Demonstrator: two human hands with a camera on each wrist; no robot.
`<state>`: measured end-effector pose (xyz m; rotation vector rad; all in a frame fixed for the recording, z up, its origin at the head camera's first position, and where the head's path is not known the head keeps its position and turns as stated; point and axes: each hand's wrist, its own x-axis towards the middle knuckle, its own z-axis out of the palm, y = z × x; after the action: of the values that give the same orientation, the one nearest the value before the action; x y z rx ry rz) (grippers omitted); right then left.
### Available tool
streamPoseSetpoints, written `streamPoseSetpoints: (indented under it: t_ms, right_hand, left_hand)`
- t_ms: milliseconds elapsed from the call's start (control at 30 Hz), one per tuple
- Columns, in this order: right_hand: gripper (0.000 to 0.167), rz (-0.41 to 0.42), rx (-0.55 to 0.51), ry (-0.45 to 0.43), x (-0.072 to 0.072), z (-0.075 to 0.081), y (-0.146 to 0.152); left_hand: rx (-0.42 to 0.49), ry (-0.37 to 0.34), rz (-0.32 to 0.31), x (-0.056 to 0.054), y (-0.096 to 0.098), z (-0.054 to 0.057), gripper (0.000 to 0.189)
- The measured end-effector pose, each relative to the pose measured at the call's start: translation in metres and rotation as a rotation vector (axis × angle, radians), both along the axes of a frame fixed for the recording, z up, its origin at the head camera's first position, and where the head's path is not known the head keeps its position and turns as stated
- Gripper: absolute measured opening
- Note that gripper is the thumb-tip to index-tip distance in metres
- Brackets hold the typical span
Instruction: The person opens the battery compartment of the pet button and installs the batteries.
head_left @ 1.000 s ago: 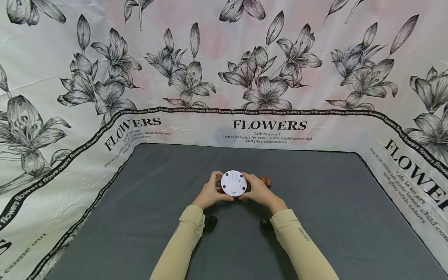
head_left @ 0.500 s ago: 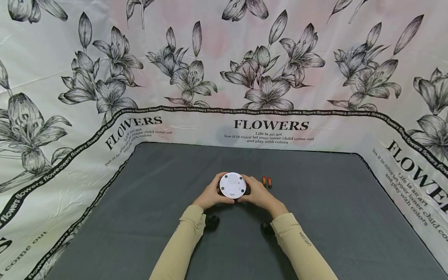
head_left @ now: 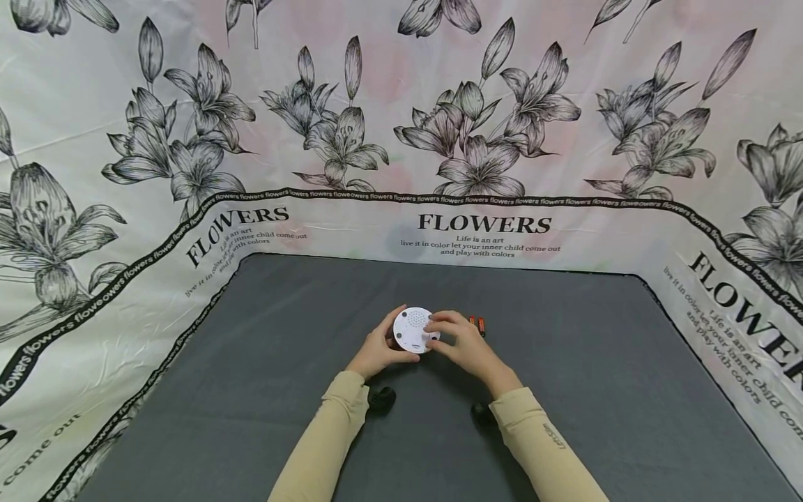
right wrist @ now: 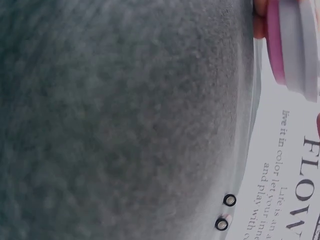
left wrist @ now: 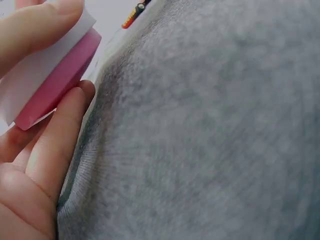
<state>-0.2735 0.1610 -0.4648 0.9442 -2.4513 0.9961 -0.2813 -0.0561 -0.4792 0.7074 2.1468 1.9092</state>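
My left hand [head_left: 378, 351] grips a round device [head_left: 411, 330] by its edge, above the grey cloth. Its upturned white face has a patch of small holes and dark round feet. From the side, in the left wrist view, the device [left wrist: 52, 75] shows a white layer over a pink one, with the thumb on the white and fingers under the pink. My right hand [head_left: 469, 346] reaches over the right part of the white face, fingers spread and tips at the surface. The right wrist view barely catches that hand. Two small batteries [head_left: 477, 325] lie just beyond it.
Grey cloth [head_left: 596, 362] covers the table. A white flower-printed sheet [head_left: 351, 230] with lettering rises along the back and sides. In the right wrist view the ends of two batteries [right wrist: 229, 200] face the camera. A dark wrist-worn camera [head_left: 381, 399] sits under the left cuff.
My right hand has left the device's right edge and moved its fingers onto the white face. The left hand keeps its grip, and the device has tilted and shifted slightly left.
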Motion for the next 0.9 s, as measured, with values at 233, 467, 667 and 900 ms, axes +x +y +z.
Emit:
streamPoseSetpoints:
  t_ms: [233, 467, 667, 900]
  right_hand:
    - [0.016, 0.08, 0.053, 0.221, 0.0002, 0.0013, -0.006]
    - [0.009, 0.087, 0.17, 0.281, -0.0017, 0.0, -0.0056]
    - [0.009, 0.095, 0.211, 0.33, -0.0034, 0.0032, -0.0076]
    - [0.011, 0.134, 0.187, 0.328, -0.0058, 0.0031, -0.0077]
  left_hand:
    - [0.04, 0.007, 0.009, 0.0018, 0.0047, 0.0002, 0.095]
    - [0.028, 0.011, 0.022, 0.0029, 0.0066, 0.0001, 0.093]
    - [0.03, 0.013, 0.02, 0.0024, 0.006, -0.0012, 0.093]
    - [0.027, 0.011, 0.005, 0.0027, 0.0058, -0.0019, 0.091]
